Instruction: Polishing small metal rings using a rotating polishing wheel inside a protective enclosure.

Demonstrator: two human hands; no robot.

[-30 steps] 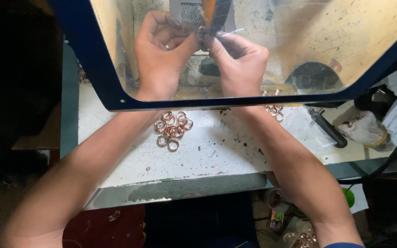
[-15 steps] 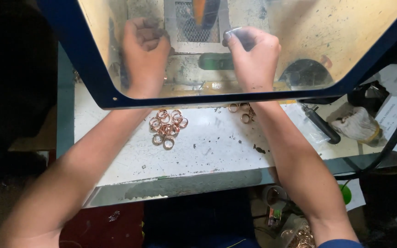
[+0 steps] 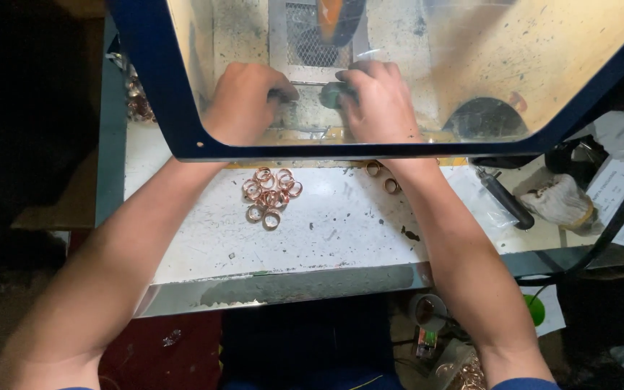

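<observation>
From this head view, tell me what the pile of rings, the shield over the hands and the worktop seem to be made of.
Rings: probably copper or a rose-coloured metal, given the shiny pinkish-orange gleam.
Shield: clear plastic or glass in a blue frame; both hands show through it, with dust and specks on the pane.
Worktop: a white, matte, scuffed surface, apparently painted or laminated, with a bare metal front edge.

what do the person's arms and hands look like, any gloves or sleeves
Both forearms are bare, and neither the left hand nor the right hand wears a glove. No rings, watch or bands show. A dark blue sleeve edge shows at the right upper arm. The hands are seen through a yellowish transparent shield.
</observation>
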